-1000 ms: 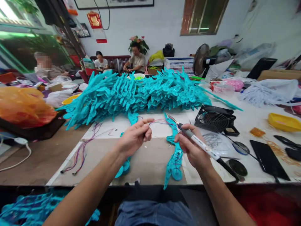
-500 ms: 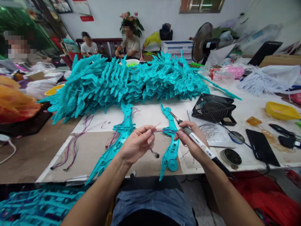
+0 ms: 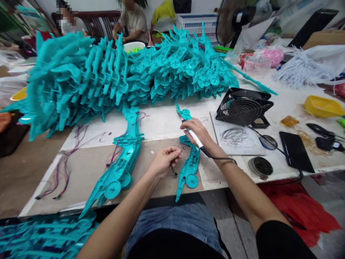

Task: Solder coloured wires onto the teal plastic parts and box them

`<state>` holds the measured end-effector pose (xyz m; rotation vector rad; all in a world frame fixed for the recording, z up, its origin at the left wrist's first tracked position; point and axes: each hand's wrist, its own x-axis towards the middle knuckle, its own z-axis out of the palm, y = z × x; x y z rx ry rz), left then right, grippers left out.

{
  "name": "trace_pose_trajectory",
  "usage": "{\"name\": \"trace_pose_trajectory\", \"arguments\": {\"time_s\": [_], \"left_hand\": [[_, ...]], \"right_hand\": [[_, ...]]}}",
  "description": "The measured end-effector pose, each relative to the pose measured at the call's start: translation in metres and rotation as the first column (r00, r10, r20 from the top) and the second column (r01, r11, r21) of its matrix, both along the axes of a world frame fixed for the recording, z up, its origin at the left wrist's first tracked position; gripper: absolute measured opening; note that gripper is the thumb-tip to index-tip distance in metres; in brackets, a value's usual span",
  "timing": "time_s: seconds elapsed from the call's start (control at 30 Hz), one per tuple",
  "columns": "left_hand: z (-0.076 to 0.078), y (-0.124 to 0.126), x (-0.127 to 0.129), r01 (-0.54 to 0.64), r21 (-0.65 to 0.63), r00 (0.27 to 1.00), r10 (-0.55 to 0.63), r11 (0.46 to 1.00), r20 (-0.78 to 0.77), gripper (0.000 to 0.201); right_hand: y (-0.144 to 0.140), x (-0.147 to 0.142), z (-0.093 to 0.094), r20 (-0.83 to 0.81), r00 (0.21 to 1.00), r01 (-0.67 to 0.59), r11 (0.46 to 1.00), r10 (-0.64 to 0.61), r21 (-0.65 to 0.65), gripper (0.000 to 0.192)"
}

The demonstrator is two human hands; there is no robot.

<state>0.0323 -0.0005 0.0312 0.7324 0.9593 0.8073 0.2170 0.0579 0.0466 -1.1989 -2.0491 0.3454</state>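
Observation:
My right hand (image 3: 198,130) grips a soldering iron (image 3: 196,138) with a white handle. The iron's tip points up and left, over the upper end of a turquoise plastic part (image 3: 192,181); whether it touches is unclear. My left hand (image 3: 166,160) is closed in a pinch on thin wires just left of that part's middle. A dark connector (image 3: 175,175) hangs below those fingers. To the left lie more turquoise parts (image 3: 125,153), apparently stacked, with red and blue wires on them. Loose wires (image 3: 63,167) with small connectors are spread farther left.
A large heap of turquoise parts (image 3: 161,72) spans the back of the table. At right stand a black fan (image 3: 242,109), a round tin (image 3: 260,166), a black flat device (image 3: 296,151) and a yellow tray (image 3: 323,106). More parts (image 3: 43,233) lie low at left.
My right hand has moved up and left with the soldering iron, away from the wires it was touching. My left hand has come lower, still pinching wires. The view has tilted down.

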Motion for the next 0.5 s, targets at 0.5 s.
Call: {"name": "trace_pose_trajectory", "arguments": {"time_s": [0.5], "left_hand": [[-0.016,0.005,0.019,0.029,-0.004,0.998,-0.029,1.0,-0.046,0.037]], "right_hand": [[-0.084,-0.005,-0.038,-0.508,0.818,0.133,0.948,-0.27,-0.289,0.028]]}}
